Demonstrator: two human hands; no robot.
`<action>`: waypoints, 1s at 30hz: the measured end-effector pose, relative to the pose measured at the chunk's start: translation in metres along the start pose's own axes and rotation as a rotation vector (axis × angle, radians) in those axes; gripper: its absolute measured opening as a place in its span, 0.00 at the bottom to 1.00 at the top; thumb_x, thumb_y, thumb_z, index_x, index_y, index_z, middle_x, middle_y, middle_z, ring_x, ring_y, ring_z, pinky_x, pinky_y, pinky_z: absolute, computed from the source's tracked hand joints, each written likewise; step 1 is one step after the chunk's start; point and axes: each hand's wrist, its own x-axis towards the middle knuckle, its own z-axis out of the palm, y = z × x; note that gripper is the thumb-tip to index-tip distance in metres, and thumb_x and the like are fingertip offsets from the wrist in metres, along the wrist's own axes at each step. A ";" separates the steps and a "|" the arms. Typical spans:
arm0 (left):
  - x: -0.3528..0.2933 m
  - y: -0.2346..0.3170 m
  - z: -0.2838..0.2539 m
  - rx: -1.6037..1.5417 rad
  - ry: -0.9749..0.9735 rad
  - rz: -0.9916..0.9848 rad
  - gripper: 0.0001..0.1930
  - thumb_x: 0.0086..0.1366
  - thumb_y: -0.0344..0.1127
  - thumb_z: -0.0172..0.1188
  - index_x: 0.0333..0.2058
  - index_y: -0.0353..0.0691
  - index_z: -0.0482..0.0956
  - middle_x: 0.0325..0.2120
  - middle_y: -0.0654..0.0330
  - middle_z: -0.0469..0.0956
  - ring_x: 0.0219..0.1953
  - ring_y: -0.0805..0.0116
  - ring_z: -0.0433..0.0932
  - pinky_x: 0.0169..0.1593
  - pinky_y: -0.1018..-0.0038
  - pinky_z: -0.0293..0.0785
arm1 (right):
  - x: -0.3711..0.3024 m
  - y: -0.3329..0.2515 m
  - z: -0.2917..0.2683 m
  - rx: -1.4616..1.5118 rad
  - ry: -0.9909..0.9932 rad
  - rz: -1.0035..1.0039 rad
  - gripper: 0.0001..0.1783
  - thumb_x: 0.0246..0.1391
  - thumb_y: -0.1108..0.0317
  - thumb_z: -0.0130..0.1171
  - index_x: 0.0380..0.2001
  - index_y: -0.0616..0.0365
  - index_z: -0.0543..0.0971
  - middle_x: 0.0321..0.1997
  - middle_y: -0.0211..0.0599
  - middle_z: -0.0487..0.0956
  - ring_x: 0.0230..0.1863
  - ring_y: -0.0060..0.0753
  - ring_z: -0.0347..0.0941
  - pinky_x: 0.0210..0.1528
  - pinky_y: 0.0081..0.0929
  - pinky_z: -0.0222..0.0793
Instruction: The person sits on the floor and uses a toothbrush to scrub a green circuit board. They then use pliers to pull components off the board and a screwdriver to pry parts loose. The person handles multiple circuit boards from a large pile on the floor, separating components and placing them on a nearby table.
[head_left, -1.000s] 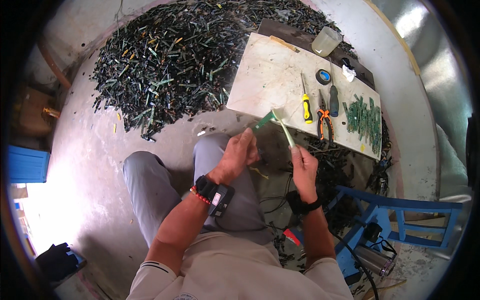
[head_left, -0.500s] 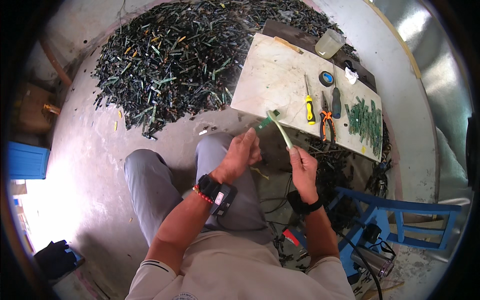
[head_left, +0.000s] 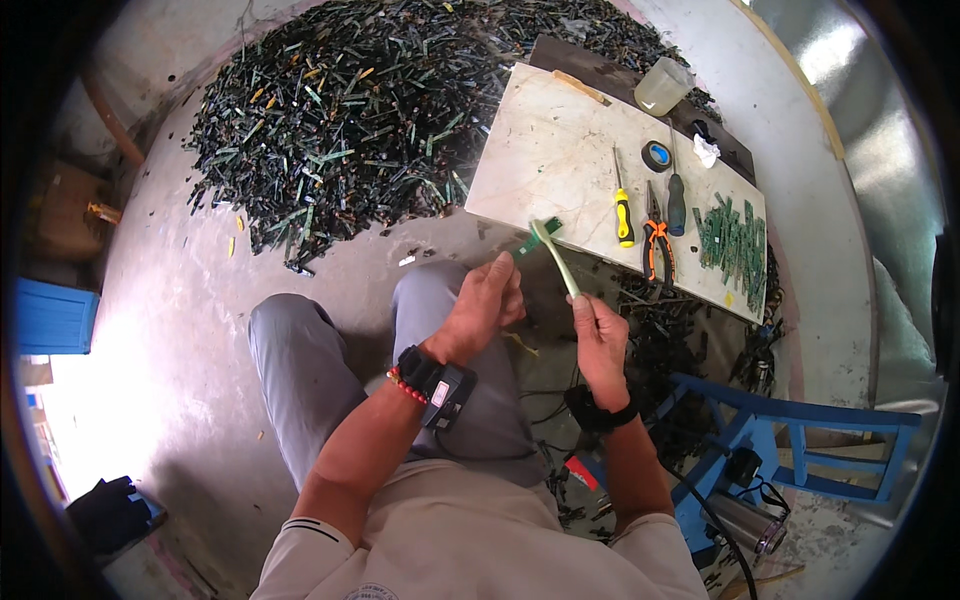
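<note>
Between the fingers of my left hand (head_left: 487, 298) is a narrow green circuit board (head_left: 527, 247), pinched at its near end and slanting up to the right. My right hand (head_left: 600, 335) grips a pale green toothbrush (head_left: 560, 268) by its handle. The brush head lies over the far part of the board, close to the near edge of the white board tabletop (head_left: 530, 150). On that tabletop, to the right, lie a yellow-and-black screwdriver (head_left: 624, 212), orange-handled pliers (head_left: 657, 245), a dark-handled screwdriver (head_left: 676, 205) and several green circuit strips (head_left: 732, 245).
A large heap of dark strips (head_left: 330, 130) covers the floor ahead. Black tape (head_left: 656, 155), crumpled white tissue (head_left: 705, 150) and a translucent cup (head_left: 662, 88) stand toward the tabletop's far right. A blue chair (head_left: 800, 430) and a metal flask (head_left: 745, 520) are at my right.
My right hand and the toothbrush have shifted slightly left. My left hand keeps its hold on the circuit board, nearly still. The view has moved a little.
</note>
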 end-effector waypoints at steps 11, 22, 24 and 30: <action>-0.001 0.000 -0.001 0.032 -0.001 0.015 0.22 0.73 0.55 0.45 0.28 0.42 0.67 0.14 0.66 0.63 0.15 0.75 0.59 0.33 0.72 0.70 | 0.010 -0.001 -0.009 -0.056 0.098 0.015 0.15 0.66 0.62 0.54 0.38 0.65 0.81 0.20 0.15 0.62 0.23 0.10 0.52 0.23 0.17 0.48; -0.002 0.002 0.004 0.031 -0.055 -0.011 0.22 0.73 0.54 0.45 0.26 0.43 0.65 0.14 0.66 0.62 0.14 0.75 0.56 0.29 0.74 0.65 | 0.024 -0.022 -0.016 -0.181 0.071 -0.215 0.13 0.59 0.70 0.60 0.45 0.63 0.75 0.28 0.28 0.73 0.26 0.18 0.64 0.30 0.19 0.64; -0.005 0.003 0.003 0.070 -0.083 -0.009 0.22 0.73 0.54 0.45 0.26 0.43 0.65 0.13 0.66 0.61 0.13 0.76 0.56 0.29 0.74 0.65 | 0.038 -0.032 -0.011 -0.219 0.019 -0.269 0.14 0.56 0.71 0.61 0.45 0.62 0.76 0.24 0.35 0.73 0.23 0.22 0.64 0.28 0.22 0.64; -0.013 0.010 0.002 0.160 -0.168 -0.025 0.23 0.74 0.53 0.45 0.25 0.42 0.66 0.12 0.66 0.61 0.13 0.76 0.56 0.29 0.74 0.65 | 0.069 -0.060 -0.024 -0.489 -0.392 -0.221 0.19 0.53 0.65 0.60 0.49 0.56 0.78 0.30 0.52 0.78 0.31 0.55 0.75 0.33 0.37 0.70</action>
